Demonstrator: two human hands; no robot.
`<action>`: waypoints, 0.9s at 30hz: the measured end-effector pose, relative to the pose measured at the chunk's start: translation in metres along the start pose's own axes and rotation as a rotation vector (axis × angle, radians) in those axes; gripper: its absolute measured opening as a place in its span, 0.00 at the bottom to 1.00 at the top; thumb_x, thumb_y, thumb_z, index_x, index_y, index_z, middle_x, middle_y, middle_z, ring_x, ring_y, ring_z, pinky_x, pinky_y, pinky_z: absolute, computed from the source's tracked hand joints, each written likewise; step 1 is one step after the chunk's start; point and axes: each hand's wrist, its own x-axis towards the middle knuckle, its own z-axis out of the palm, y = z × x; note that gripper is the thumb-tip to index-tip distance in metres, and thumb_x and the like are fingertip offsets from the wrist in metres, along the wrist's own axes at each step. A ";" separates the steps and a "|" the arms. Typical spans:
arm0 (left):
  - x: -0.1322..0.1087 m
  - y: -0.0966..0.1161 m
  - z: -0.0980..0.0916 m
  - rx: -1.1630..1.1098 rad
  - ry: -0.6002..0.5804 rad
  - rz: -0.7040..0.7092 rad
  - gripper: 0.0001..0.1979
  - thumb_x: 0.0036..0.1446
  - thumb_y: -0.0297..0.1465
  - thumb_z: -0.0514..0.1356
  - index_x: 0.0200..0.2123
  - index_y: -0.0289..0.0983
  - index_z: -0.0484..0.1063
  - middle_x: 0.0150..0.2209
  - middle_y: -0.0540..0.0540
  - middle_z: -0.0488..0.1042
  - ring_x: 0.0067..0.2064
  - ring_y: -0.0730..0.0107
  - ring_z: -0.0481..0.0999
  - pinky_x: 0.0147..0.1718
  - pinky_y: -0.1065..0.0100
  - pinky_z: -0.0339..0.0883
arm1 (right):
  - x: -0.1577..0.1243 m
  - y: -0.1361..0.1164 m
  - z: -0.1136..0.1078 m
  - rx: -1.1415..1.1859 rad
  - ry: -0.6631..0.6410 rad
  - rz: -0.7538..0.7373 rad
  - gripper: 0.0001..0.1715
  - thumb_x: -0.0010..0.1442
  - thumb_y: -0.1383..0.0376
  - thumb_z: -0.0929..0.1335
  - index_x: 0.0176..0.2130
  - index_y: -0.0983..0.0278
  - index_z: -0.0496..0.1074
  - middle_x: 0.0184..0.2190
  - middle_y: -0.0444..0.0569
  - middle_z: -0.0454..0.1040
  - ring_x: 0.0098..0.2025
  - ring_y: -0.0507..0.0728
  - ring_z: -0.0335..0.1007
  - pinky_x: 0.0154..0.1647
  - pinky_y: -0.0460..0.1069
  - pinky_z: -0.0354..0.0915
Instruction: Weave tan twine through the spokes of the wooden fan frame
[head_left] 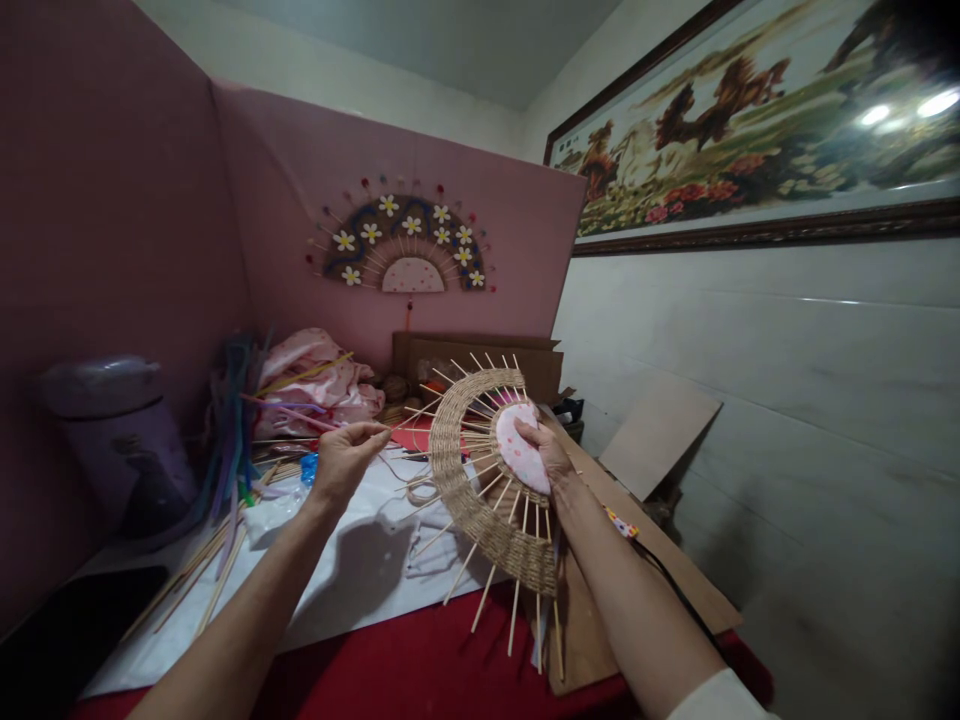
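A half-round woven fan frame [450, 450] of thin wooden sticks and brown twine is held up over the table, tilted on its side. My right hand [551, 455] grips it at the pale pink dotted half-disc [519, 445], thumb on the front face, the other fingers hidden behind. To the left, my left hand [349, 460] is closed in a pinch beside the stick tips. A thin strand of twine [420, 490] loops down near its fingertips; the pinched part itself is hardly visible. The stick ends fan out past the woven band.
A finished flower-covered fan [405, 240] hangs on the pink board. Loose sticks [217, 560], pipe cleaners [232, 430] and pink cloth [315, 375] lie left and behind. Cardboard [667, 545] lies right, near a glue gun's dark cord [679, 590]. A lilac container [120, 450] stands far left.
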 end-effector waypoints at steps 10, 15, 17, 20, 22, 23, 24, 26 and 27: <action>0.000 -0.004 -0.001 0.041 -0.093 -0.141 0.15 0.32 0.36 0.66 0.25 0.31 0.74 0.11 0.56 0.60 0.14 0.85 0.50 0.13 0.76 0.40 | -0.006 -0.003 0.008 -0.002 0.039 -0.005 0.11 0.48 0.69 0.68 0.36 0.67 0.69 0.27 0.48 0.76 0.31 0.56 0.74 0.31 0.50 0.70; -0.005 -0.005 0.005 0.126 -0.275 -0.169 0.17 0.33 0.36 0.65 0.29 0.31 0.76 0.12 0.55 0.59 0.14 0.85 0.49 0.13 0.75 0.37 | -0.007 -0.003 0.010 -0.001 0.049 -0.012 0.11 0.49 0.69 0.67 0.37 0.67 0.69 0.28 0.49 0.76 0.32 0.56 0.73 0.32 0.50 0.70; -0.006 -0.006 0.006 0.135 -0.307 -0.155 0.18 0.34 0.37 0.65 0.30 0.32 0.76 0.12 0.55 0.59 0.14 0.84 0.49 0.13 0.75 0.38 | -0.008 -0.003 0.011 -0.002 0.050 -0.018 0.13 0.48 0.68 0.68 0.37 0.66 0.69 0.28 0.48 0.76 0.32 0.56 0.74 0.31 0.50 0.70; -0.005 -0.010 0.007 0.136 -0.325 -0.142 0.17 0.34 0.37 0.65 0.30 0.32 0.76 0.11 0.56 0.58 0.14 0.84 0.50 0.13 0.75 0.39 | -0.010 -0.003 0.013 -0.004 0.048 -0.028 0.16 0.46 0.68 0.70 0.38 0.64 0.69 0.27 0.47 0.76 0.31 0.58 0.74 0.30 0.52 0.71; -0.005 -0.011 0.007 0.134 -0.345 -0.138 0.17 0.34 0.37 0.65 0.29 0.33 0.76 0.11 0.56 0.57 0.14 0.84 0.49 0.13 0.76 0.40 | -0.011 -0.004 0.014 -0.004 0.044 -0.033 0.19 0.45 0.67 0.70 0.40 0.62 0.69 0.27 0.47 0.76 0.31 0.58 0.74 0.30 0.52 0.71; -0.005 -0.012 0.007 0.133 -0.359 -0.136 0.17 0.34 0.37 0.65 0.29 0.33 0.76 0.11 0.56 0.57 0.14 0.84 0.49 0.13 0.76 0.40 | -0.012 -0.004 0.015 -0.003 0.040 -0.034 0.20 0.45 0.67 0.71 0.40 0.62 0.69 0.27 0.46 0.76 0.31 0.58 0.74 0.30 0.52 0.71; -0.004 -0.012 0.007 0.133 -0.372 -0.136 0.16 0.35 0.37 0.65 0.29 0.33 0.76 0.11 0.56 0.57 0.14 0.83 0.49 0.13 0.76 0.40 | -0.012 -0.004 0.015 0.000 0.035 -0.030 0.20 0.45 0.66 0.71 0.41 0.62 0.68 0.27 0.46 0.76 0.31 0.58 0.74 0.30 0.53 0.71; -0.005 -0.012 0.007 0.135 -0.386 -0.139 0.16 0.35 0.37 0.65 0.28 0.33 0.77 0.11 0.56 0.56 0.14 0.84 0.49 0.12 0.76 0.40 | -0.012 -0.004 0.014 0.011 0.022 -0.004 0.21 0.45 0.66 0.71 0.41 0.63 0.68 0.26 0.47 0.76 0.31 0.59 0.74 0.30 0.53 0.71; -0.005 -0.012 0.008 0.135 -0.386 -0.140 0.15 0.35 0.37 0.65 0.28 0.33 0.77 0.11 0.56 0.56 0.14 0.84 0.49 0.12 0.76 0.39 | -0.012 -0.004 0.014 0.018 0.019 0.013 0.21 0.45 0.66 0.71 0.41 0.64 0.68 0.26 0.48 0.76 0.30 0.59 0.74 0.30 0.53 0.71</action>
